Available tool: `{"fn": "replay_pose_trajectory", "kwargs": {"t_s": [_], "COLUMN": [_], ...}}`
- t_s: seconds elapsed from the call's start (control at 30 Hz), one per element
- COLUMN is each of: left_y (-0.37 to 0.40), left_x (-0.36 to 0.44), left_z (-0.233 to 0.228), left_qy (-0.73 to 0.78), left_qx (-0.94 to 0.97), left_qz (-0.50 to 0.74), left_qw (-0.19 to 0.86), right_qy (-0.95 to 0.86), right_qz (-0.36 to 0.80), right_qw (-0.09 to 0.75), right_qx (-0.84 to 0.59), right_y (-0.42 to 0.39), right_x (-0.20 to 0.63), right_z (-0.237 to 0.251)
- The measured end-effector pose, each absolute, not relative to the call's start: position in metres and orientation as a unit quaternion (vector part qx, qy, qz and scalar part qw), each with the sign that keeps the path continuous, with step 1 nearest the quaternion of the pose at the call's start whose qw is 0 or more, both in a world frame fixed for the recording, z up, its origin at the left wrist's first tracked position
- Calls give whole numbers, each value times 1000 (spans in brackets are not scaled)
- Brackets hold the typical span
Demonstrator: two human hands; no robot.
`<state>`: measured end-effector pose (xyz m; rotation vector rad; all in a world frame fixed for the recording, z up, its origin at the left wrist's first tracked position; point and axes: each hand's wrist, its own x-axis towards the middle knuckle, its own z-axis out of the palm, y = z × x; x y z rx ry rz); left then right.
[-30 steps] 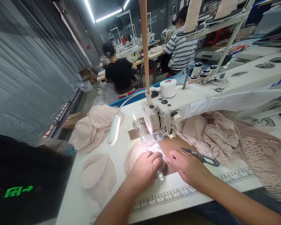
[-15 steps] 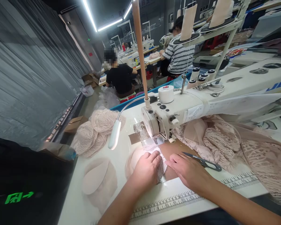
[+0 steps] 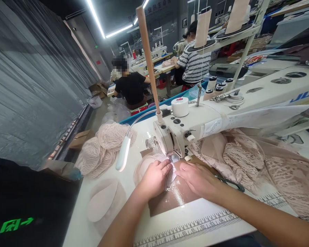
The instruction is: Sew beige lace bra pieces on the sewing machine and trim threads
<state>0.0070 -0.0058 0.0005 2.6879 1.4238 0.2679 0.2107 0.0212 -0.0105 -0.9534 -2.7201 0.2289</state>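
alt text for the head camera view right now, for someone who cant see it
The left hand rests on pale pink fabric before a white sewing machine, the right hand at the fabric's edge. Lace-patterned pieces lie piled at left on the white table; two people sit beyond.

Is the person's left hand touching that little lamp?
No, the left hand rests on pale fabric, and the lamp hangs apart from it, with white table showing between.

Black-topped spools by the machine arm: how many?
5 in view. In the picture: upper-left spool, lower-left spool, lower-middle spool, upper-middle spool just above it, and right spool. More may be hidden behind.
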Motion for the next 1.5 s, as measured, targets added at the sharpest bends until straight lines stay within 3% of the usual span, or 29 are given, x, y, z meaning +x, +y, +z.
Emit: {"fn": "replay_pose_trajectory", "kwargs": {"t_s": [0.67, 1.0, 1.5], "left_y": [7, 15, 7], "left_x": [-2, -4, -6], "left_z": [-1, -3, 3], "left_qy": [450, 480, 552], "left_qx": [882, 869, 830], "left_qz": [131, 118, 76], "left_qw": [49, 33, -19], "right_qy": [-921, -916, -906], "right_qz": [60, 101, 123], "right_qw": [181, 136, 164], "right_qx": [-339, -363, -371], "right_y": [34, 33, 34], "right_x": [203, 205, 207], "right_z": [-26, -8, -13]}}
